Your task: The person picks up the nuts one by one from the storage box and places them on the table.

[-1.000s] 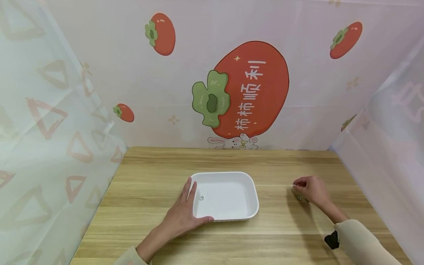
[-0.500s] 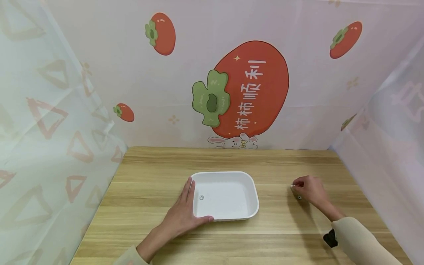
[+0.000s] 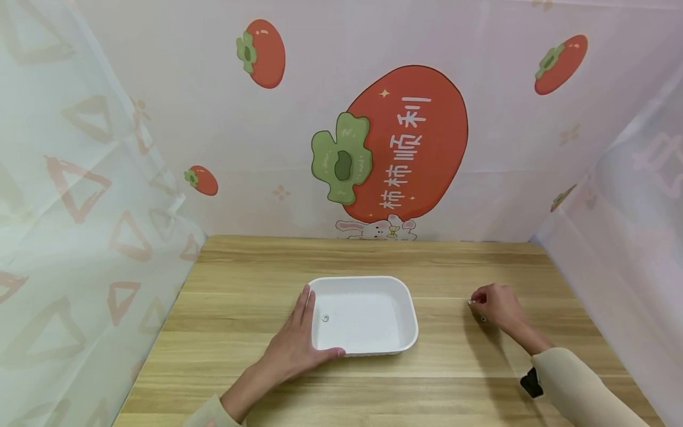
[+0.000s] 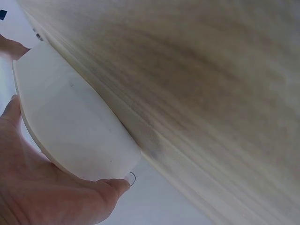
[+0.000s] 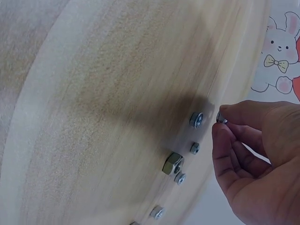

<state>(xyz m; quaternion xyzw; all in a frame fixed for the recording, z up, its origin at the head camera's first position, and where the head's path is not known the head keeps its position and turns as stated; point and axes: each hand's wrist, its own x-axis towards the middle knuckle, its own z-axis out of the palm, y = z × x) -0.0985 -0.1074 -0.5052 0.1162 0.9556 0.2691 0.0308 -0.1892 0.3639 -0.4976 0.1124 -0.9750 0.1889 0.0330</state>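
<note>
In the head view my left hand (image 3: 292,350) holds the left end of a white rectangular tray (image 3: 368,352), thumb at its front wall and fingers along its left side. One small metal nut (image 3: 325,318) lies inside the tray near that end. To the right of the tray, my right hand (image 3: 501,307) pinches another small nut (image 5: 221,117) between thumb and fingertip, just above the table. Several more nuts of different sizes stand in a loose row beside it in the right wrist view, among them a large hex nut (image 5: 173,163) and a flanged nut (image 5: 197,119).
The wooden table (image 3: 256,267) runs back to a white printed cloth (image 3: 507,148) with persimmon pictures. Cloth sides rise on the left and right. A black object (image 3: 531,383) sits at the right sleeve.
The right hand has shifted very slightly left with the nut pinched in it. The left hand and the tray stay in place.
</note>
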